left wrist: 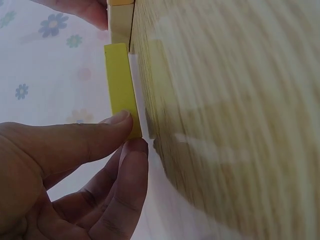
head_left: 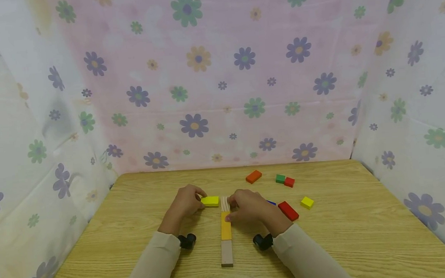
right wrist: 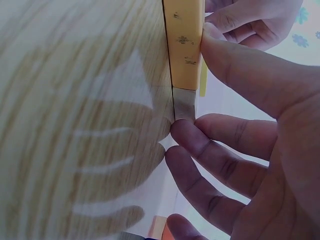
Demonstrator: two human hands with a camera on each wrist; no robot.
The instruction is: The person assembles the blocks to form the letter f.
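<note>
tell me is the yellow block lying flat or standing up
Lying flat on the table: the yellow block rests on its broad face, pinched by the left hand.

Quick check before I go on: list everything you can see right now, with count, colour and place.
Table: one, light wood, under everything.
Yellow block: one, table centre, pinched by the left hand.
Long strip: one, orange and tan sections, centre, running toward the person.
Orange block: one, far right of centre.
Green block: one, touching a small red block.
Long red block: one, by the right wrist.
Small yellow block: one, right.
Blue piece: one, mostly hidden behind the right hand.
Flowered curtain: around the table.
Left hand: holds the yellow block.
Right hand: grips the strip.
</note>
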